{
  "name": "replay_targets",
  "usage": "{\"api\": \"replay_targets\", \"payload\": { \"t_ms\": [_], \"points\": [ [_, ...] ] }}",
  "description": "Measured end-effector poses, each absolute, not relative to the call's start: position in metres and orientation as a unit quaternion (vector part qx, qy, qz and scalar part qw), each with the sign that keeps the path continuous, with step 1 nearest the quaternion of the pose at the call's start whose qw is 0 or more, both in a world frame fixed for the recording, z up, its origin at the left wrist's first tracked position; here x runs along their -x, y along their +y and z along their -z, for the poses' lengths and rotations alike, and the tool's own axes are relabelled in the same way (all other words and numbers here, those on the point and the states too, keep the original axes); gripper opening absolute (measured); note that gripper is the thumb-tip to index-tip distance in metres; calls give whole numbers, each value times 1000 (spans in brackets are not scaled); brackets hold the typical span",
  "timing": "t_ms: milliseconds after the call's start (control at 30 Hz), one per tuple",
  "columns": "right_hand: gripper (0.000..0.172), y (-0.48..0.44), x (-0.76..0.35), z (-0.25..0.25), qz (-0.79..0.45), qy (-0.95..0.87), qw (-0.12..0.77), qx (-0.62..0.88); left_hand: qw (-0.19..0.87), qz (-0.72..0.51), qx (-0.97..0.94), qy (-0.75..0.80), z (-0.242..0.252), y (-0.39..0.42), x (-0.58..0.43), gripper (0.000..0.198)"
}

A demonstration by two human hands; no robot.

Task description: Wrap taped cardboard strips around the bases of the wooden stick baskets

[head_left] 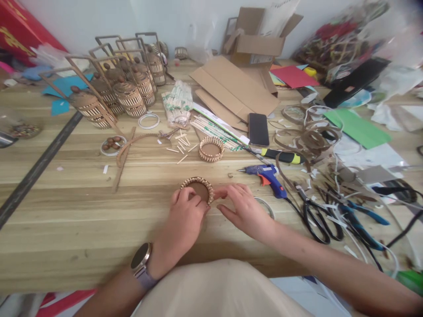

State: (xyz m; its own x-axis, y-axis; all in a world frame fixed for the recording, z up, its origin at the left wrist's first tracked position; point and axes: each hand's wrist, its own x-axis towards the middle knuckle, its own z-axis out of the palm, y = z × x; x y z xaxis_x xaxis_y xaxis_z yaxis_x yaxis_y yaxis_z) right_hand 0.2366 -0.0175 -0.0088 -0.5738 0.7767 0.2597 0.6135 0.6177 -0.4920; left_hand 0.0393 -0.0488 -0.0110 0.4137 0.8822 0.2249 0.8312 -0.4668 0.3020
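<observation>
My left hand (187,218) is closed on the near rim of a round brown ring edged with short sticks (206,187), thumb and fingers around its wall. My right hand (243,207) is at the ring's right side, fingers apart, its index fingertip touching or almost touching the rim. A second stick-edged ring (211,149) sits farther back on the table. Short loose sticks (181,147) lie left of it. To the right rests a blue glue gun (269,176) with an orange trigger.
Several small lantern-like baskets (128,97) with tall handles stand back left, near a bowl of brown beads (112,145). Cardboard (234,88) and a phone (258,129) lie behind. Scissors (319,220), pliers (360,224) and cables crowd the right.
</observation>
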Motion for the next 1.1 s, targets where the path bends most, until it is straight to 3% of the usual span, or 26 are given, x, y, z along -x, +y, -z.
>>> {"api": "replay_targets", "payload": {
  "t_ms": [100,267,400,567,1100],
  "points": [
    [24,-13,-245,11,-155,-853,245,434,66,-180,-835,516,12,-49,-39,17],
    [8,-6,-256,15,-167,-857,241,424,57,-174,-837,516,10,-50,-40,18],
    [7,-2,-252,15,-152,-871,232,406,53,-158,-843,511,9,-49,-40,17],
    [15,13,-243,15,-97,-897,226,368,50,-153,-845,511,10,-49,-40,16],
    [29,48,-233,28,-85,-941,243,219,44,-137,-858,493,8,-49,-37,17]
  ]
}}
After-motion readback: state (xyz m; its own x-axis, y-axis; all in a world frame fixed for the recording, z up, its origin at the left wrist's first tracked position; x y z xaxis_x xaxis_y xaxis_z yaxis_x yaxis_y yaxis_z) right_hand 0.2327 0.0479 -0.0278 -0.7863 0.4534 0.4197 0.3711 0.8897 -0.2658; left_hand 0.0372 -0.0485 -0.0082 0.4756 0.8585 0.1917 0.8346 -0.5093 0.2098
